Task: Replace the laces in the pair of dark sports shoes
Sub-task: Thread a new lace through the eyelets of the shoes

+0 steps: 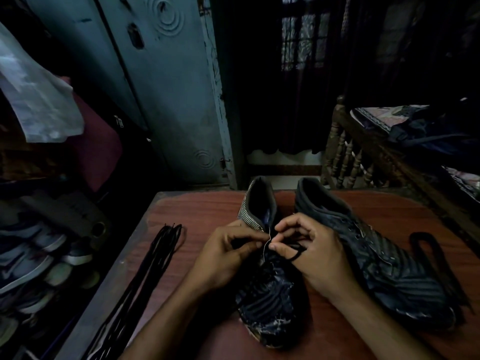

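Two dark patterned sports shoes stand on a reddish wooden table (197, 211), toes toward me. Over the left shoe (270, 294) both my hands work at the lacing. My left hand (228, 255) pinches a thin pale thread (267, 242) near the shoe's tongue. My right hand (309, 253) pinches the same spot, with a black lace (296, 253) looped round its fingers. The right shoe (384, 258) stands beside it with bare eyelets. A bundle of black laces (153, 258) lies along the table's left edge. Another black lace (431, 255) lies right of the right shoe.
Left of the table a rack holds several other shoes (33, 258). A blue-grey metal cupboard (166, 87) stands behind. A wooden bed frame (348, 157) with bedding and a dark bag is at the right. The room is dim.
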Demonstrator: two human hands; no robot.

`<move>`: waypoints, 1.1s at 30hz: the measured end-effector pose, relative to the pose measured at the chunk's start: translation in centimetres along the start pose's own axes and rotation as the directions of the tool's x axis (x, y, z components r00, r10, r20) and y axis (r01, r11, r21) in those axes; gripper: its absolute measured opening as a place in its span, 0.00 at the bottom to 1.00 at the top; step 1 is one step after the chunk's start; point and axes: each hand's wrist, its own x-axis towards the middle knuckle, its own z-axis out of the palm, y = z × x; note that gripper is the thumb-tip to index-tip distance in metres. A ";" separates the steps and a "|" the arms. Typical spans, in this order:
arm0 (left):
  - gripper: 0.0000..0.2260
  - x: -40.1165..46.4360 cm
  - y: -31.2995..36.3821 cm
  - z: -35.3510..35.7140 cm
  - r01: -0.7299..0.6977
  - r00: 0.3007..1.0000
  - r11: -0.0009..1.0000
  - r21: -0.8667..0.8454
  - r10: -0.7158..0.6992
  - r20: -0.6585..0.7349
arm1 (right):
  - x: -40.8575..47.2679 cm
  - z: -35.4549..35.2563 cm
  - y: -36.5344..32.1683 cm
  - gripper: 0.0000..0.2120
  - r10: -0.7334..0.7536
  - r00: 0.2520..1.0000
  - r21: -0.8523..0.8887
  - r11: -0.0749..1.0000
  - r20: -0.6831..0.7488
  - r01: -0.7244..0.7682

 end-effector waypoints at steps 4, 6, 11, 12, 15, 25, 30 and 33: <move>0.09 0.0 -0.2 -0.2 0.005 1.000 0.999 -0.031 -0.006 -0.007 | 0.0 -0.2 -0.1 0.16 -0.035 0.999 -0.059 0.998 0.003 0.035; 0.12 0.1 0.0 -0.3 0.004 0.999 0.998 0.064 -0.002 -0.044 | 0.1 -0.4 0.1 0.15 -0.037 0.999 -0.055 0.998 0.023 0.039; 0.18 0.3 0.5 -1.0 0.032 0.976 0.990 0.135 -0.002 -0.218 | 0.2 -0.2 0.5 0.12 -0.125 0.992 -0.102 0.987 0.026 0.127; 0.18 0.2 0.7 -0.9 0.066 0.967 0.997 0.044 -0.053 -0.249 | 0.3 -0.2 0.6 0.11 -0.173 0.984 -0.142 0.974 0.036 0.177; 0.19 0.1 1.7 -0.6 0.128 0.931 0.913 -0.388 -0.245 -0.270 | 0.4 -0.2 0.8 0.12 -0.260 0.963 -0.189 0.944 0.072 0.269; 0.16 0.1 0.6 -3.6 0.060 0.922 0.998 0.006 -0.053 -0.383 | 0.4 -0.3 1.1 0.10 -0.245 0.969 -0.123 0.963 -0.034 0.240; 0.09 -0.4 0.0 -6.4 -0.066 0.997 0.891 0.449 0.082 -0.016 | 0.3 -0.1 1.3 0.11 -0.220 0.972 -0.067 0.974 -0.080 0.216; 0.04 -0.4 -0.3 -5.8 -0.111 0.992 0.885 0.452 0.071 0.106 | 0.4 0.0 1.4 0.10 -0.190 0.976 -0.023 0.982 -0.102 0.189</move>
